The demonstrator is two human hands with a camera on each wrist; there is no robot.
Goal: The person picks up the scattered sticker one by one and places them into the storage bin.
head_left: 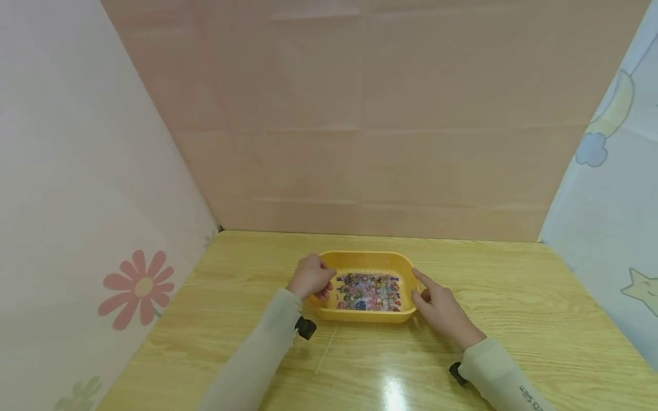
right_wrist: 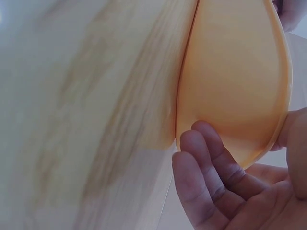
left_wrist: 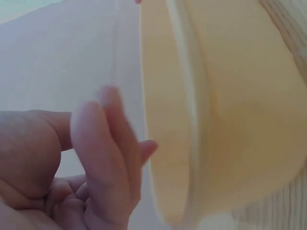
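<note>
A yellow plastic tray [head_left: 375, 317] with rounded corners sits on the table. On its bottom lie several small, flat, colourful pieces [head_left: 367, 291] that look like cartoon stickers. My left hand [head_left: 312, 277] is over the tray's left end, fingers loosely bent, and nothing shows between them. From the left wrist, those fingers [left_wrist: 103, 153] appear beside the rim [left_wrist: 192, 110], not wrapped round it. At the right end my right hand [head_left: 439, 305] holds the tray edge. The right wrist view has its fingers [right_wrist: 211, 153] along the outer wall and the thumb behind the rim.
The wood-grain table [head_left: 247, 274] reaches back to a plain brownish wall covering [head_left: 360, 142]. A thin pale line [head_left: 326, 351] runs across the tabletop in front of the tray. Side walls carry a printed flower [head_left: 143, 287] on the left and a star [head_left: 644, 291] on the right.
</note>
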